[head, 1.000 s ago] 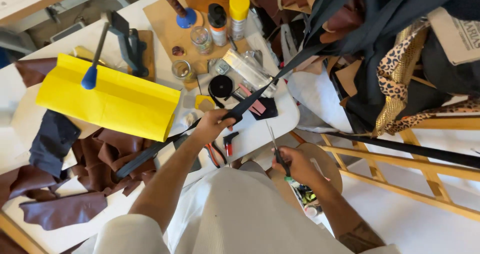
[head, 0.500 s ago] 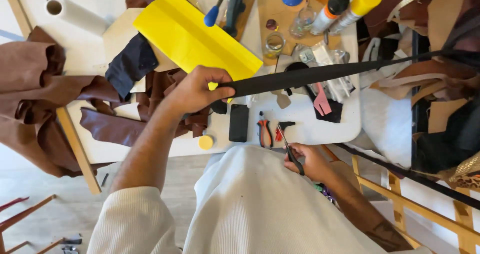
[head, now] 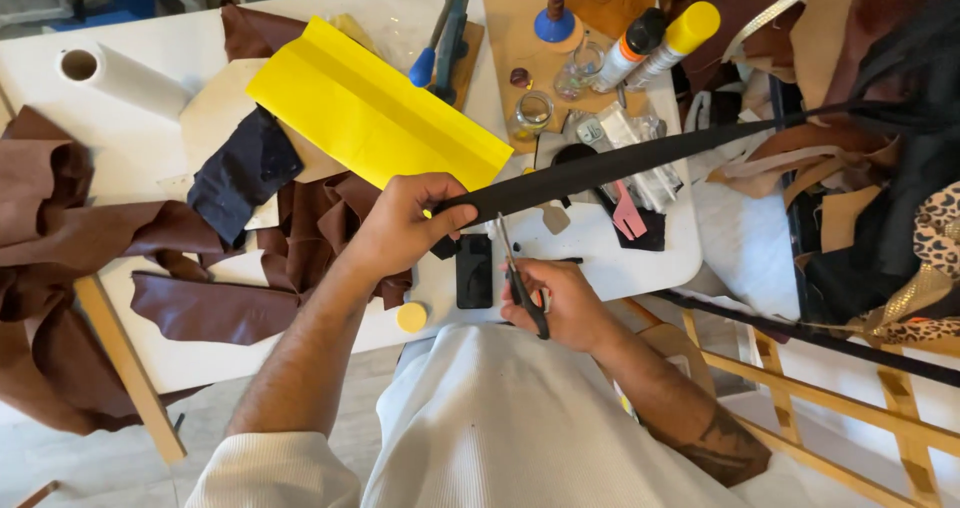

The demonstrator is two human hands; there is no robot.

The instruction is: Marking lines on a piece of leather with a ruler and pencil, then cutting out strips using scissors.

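My left hand (head: 400, 226) pinches the near end of a long black strap (head: 640, 158) that stretches taut up and to the right, over the white table (head: 150, 138) toward a pile of dark material. My right hand (head: 560, 303) grips a pair of scissors (head: 515, 273) by the handles, blades pointing up at the strap just right of my left fingers. The blade tips sit just below the strap's edge. A black phone-like slab (head: 474, 270) lies on the table between my hands.
A yellow folded sheet (head: 370, 113), brown leather pieces (head: 90, 228), a dark blue scrap (head: 240, 173), a paper roll (head: 115, 76), bottles (head: 650, 43), small jars (head: 530, 113) and a blue-handled tool (head: 445, 28) crowd the table. Leather scraps (head: 860, 178) are heaped at right above wooden rails (head: 830, 388).
My left hand has slid along the strap to its near end. My right hand has lifted the scissors from near my lap up to the strap. The camera view has shifted.
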